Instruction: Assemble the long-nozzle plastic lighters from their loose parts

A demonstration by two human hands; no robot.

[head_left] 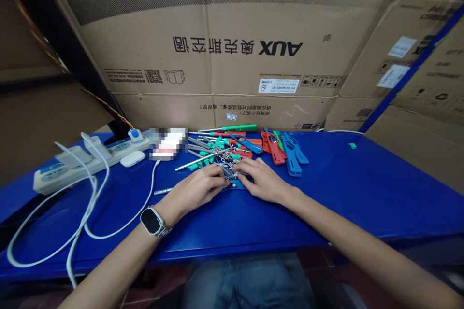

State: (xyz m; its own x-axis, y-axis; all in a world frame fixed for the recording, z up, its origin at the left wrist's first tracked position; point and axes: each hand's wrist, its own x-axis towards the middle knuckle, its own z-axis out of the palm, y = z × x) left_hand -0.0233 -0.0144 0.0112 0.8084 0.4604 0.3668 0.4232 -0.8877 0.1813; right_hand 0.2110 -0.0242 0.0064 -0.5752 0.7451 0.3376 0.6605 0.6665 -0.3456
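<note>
Glossy blue tabletop (326, 193) had left hand (203, 184) and right hand (264, 181) curled beside a slim blue plastic piece (239, 186) (couldn't tell if gripped).

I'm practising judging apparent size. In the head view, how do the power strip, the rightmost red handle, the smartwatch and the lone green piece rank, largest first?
1. Power strip
2. Rightmost red handle and smartwatch: too alike to rank, the watch being nearer the camera
3. Lone green piece
</note>
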